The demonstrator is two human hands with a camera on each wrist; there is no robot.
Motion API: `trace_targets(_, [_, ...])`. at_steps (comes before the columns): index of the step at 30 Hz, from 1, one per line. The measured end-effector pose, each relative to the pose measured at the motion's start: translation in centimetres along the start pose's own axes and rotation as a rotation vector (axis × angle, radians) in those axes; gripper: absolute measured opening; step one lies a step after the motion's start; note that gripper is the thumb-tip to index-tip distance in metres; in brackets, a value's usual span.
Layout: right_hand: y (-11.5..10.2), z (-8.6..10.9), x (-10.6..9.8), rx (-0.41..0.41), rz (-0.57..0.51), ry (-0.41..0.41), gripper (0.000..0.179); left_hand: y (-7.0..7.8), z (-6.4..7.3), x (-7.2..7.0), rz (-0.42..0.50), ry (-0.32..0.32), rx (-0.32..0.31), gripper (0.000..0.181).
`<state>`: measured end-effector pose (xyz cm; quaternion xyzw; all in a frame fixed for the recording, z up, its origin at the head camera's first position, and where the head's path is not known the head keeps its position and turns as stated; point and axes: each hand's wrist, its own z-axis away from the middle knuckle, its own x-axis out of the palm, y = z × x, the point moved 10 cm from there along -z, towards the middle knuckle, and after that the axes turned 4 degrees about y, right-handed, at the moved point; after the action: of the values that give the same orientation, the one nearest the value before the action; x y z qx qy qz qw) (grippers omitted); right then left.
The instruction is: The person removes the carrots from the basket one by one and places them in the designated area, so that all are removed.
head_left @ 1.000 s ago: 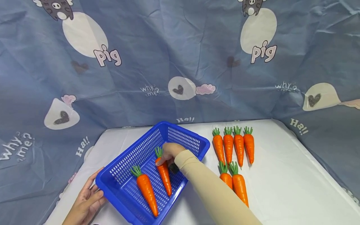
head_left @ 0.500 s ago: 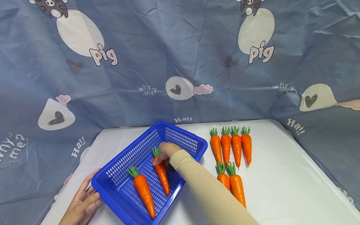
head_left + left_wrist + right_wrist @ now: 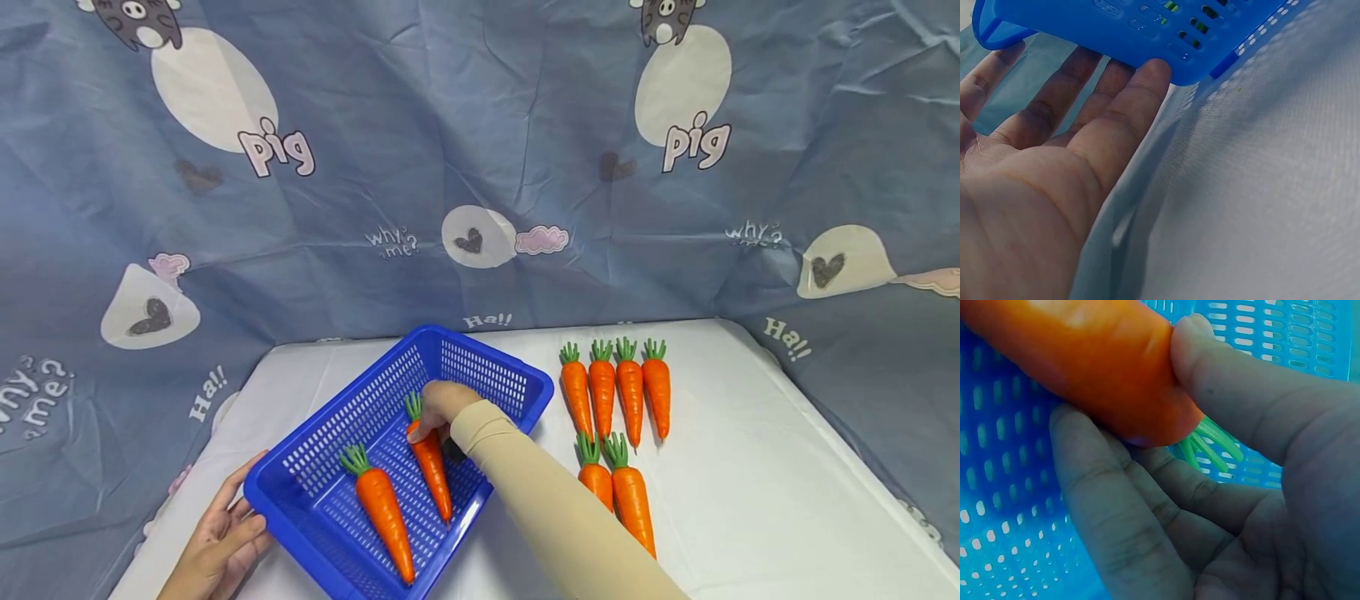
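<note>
My right hand (image 3: 442, 408) reaches into the blue plastic basket (image 3: 341, 410) and pinches an orange carrot (image 3: 431, 467) near its green top. In the right wrist view the thumb lies on one side of that carrot (image 3: 1097, 362), fingertips against the other. Left of it, a second carrot (image 3: 386, 512) lies on the basket floor, with its leaves toward the back. At the basket's near left corner, my left hand (image 3: 221, 537) touches the outside. Its fingers look fairly straight in the left wrist view, with fingertips at the basket's lower wall (image 3: 1129, 37).
Right of the basket, several carrots (image 3: 602, 392) lie side by side on the white-covered table (image 3: 750, 467). Closer in are two more carrots (image 3: 633, 504), partly behind the right sleeve (image 3: 555, 500). A blue printed cloth (image 3: 480, 125) hangs behind and at both sides.
The head view has shifted a little, so everything appears slightly farther left. Both hands and the carrots keep nearly the same places relative to the basket.
</note>
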<state>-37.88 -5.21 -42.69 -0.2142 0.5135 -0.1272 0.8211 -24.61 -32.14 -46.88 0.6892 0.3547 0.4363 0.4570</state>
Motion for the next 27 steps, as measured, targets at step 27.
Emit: trace_targets(27, [-0.7, 0.93, 0.19, -0.01, 0.081, 0.049, 0.038, 0.14, 0.13, 0.03, -0.03, 0.009, 0.006, 0.07])
